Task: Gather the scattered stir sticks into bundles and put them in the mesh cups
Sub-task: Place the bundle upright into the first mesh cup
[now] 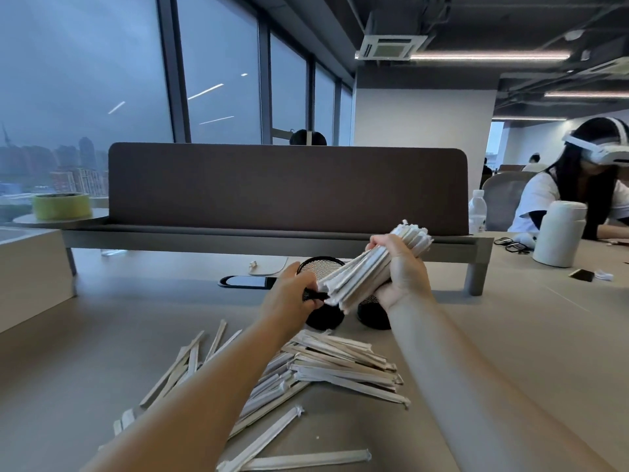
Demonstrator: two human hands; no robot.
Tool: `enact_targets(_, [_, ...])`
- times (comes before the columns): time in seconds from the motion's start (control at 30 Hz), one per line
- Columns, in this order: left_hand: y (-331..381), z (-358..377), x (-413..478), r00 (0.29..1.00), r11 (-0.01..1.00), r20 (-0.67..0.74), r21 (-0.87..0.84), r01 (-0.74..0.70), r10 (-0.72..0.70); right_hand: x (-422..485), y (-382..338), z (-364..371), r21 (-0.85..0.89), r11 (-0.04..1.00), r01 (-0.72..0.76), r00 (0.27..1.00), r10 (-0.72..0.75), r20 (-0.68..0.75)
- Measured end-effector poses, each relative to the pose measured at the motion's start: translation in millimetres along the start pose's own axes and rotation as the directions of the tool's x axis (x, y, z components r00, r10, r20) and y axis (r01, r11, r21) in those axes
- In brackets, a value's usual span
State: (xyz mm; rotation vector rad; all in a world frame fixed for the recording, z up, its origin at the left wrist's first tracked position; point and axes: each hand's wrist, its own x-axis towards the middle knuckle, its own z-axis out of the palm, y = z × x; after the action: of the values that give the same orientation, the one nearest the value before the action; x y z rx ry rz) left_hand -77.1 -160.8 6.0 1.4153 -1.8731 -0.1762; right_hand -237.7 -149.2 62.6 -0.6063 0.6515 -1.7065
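Dozens of paper-wrapped stir sticks (326, 366) lie scattered in a loose heap on the pale grey-beige desk (102, 335), nearest the viewer, some fanned out to the left, a few singly at the front edge. Above the heap, the left hand (292, 294) closes round the side of a black mesh cup (321, 267), holding it tilted. The right hand (400, 267) clasps a thick bundle of wrapped sticks (371, 264), slanted, its lower end at the cup's mouth and its upper end fanning out above the fist. A second mesh cup (372, 313) stands just beside, partly hidden under the right wrist. Behind the cups: a black oval cable port (245, 281) set in the desk. Further back, a dark brown divider panel (286, 189) on a grey rail. Left, a roll of green tape (62, 206) on a round ledge. Right, a clear water bottle (477, 212), a white flask (558, 233), spectacles (510, 245). Beyond, a seated person wearing a white headset (602, 148). Rear: tall windows (81, 80) on a hazy skyline, dark exposed ceiling with strip lights (490, 56).
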Motion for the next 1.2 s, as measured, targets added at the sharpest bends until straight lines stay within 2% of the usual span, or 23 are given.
enact_targets(0.17, [-5.3, -10.2, -18.1, 0.981, 0.978, -0.047, -0.080, -0.191, 0.188, -1.5, 2.3, 14.8, 0.153, 0.988, 0.029, 0.997, -0.018, -0.073])
enact_targets(0.33, [-4.9, -22.3, -24.4, 0.971, 0.969, -0.058, -0.069, -0.237, 0.233, -3.8, 14.1, 19.4, 0.111, 0.988, 0.111, 0.986, -0.096, -0.138])
enact_targets(0.47, [-3.5, -27.8, -26.0, 0.968, 0.969, -0.042, -0.007, -0.248, 0.248, -2.1, 19.5, 22.9, -0.110, 0.971, 0.212, 0.972, -0.221, -0.076])
enact_targets(0.63, [1.7, -26.2, -21.1, 0.963, 0.965, -0.063, 0.009, -0.263, 0.263, -4.4, 26.0, 30.0, -0.423, 0.830, 0.364, 0.929, -0.356, 0.102])
enact_targets(0.7, [5.5, -26.2, -16.8, 0.964, 0.967, -0.083, -0.006, -0.254, 0.253, -1.8, 32.2, 31.6, -0.536, 0.764, 0.359, 0.931, -0.336, 0.145])
enact_targets(0.77, [8.1, -27.0, -11.7, 0.967, 0.970, -0.089, -0.037, -0.242, 0.238, 4.8, 40.5, 32.2, -0.643, 0.710, 0.289, 0.949, -0.302, 0.093])
enact_targets(0.9, [13.2, -28.5, -5.0, 0.971, 0.974, -0.104, -0.055, -0.221, 0.214, 51.1, 65.0, 15.7, -0.735, 0.658, 0.165, 0.978, -0.204, 0.037])
enact_targets(0.97, [12.8, -28.3, -2.2, 0.976, 0.979, -0.101, -0.033, -0.199, 0.195, 44.4, 60.9, 17.3, -0.744, 0.657, 0.123, 0.988, -0.150, 0.031])
enact_targets(1.1, [8.8, -30.3, 3.9, 0.989, 0.992, -0.087, -0.036, -0.124, 0.121, 15.7, 45.9, 27.4, -0.691, 0.720, 0.065, 0.997, -0.015, 0.078])
enact_targets(1.2, [7.9, -33.2, 7.3, 0.997, 0.997, -0.053, -0.036, -0.062, 0.061, 17.1, 45.0, 24.4, -0.662, 0.747, 0.068, 0.994, 0.008, 0.110])
